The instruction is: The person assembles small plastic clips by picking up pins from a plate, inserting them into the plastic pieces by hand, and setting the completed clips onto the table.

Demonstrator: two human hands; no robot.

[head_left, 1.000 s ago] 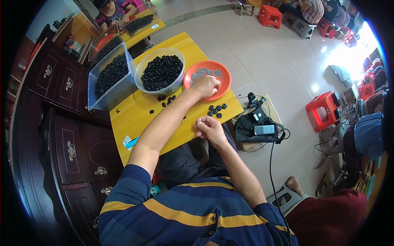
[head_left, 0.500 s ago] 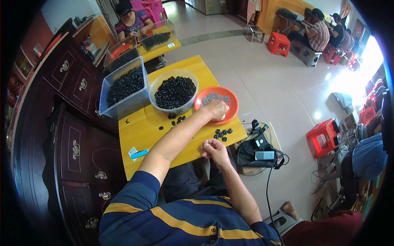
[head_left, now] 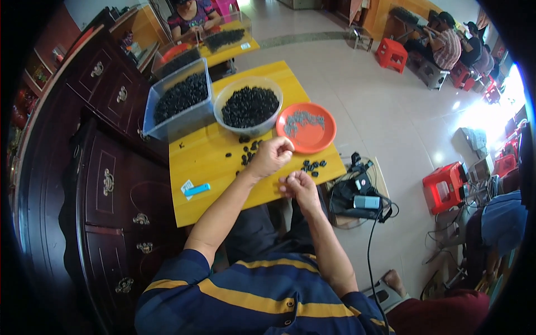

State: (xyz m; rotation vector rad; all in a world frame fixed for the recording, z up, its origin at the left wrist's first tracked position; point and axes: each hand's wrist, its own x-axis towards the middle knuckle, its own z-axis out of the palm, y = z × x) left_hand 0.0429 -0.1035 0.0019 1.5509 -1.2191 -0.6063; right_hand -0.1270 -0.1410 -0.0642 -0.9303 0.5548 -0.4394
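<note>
My left hand (head_left: 272, 157) is closed in a pinch just off the near-left rim of an orange plate (head_left: 310, 137); what it holds, if anything, is too small to make out. Small grey pieces (head_left: 301, 119) lie along the plate's far side. Nearer to me, my right hand (head_left: 301, 187) has its fingers curled together at the table's front edge, their contents hidden. A few small black parts (head_left: 315, 166) lie beyond it, below the plate. More loose black parts (head_left: 250, 148) are left of my left hand, in front of a round translucent tub (head_left: 257, 133) full of them.
A clear bin (head_left: 180, 127) of black parts stands at the yellow table's (head_left: 215, 162) back left, a light-blue item (head_left: 197, 190) near its front left. Dark drawers (head_left: 100, 184) flank the left. A black bag (head_left: 357, 195) with cables sits right. A person (head_left: 192, 19) works opposite.
My left hand has come out of the orange plate, back toward me and close to my right hand. The right hand has shifted slightly up and right. The whole view has tilted a little.
</note>
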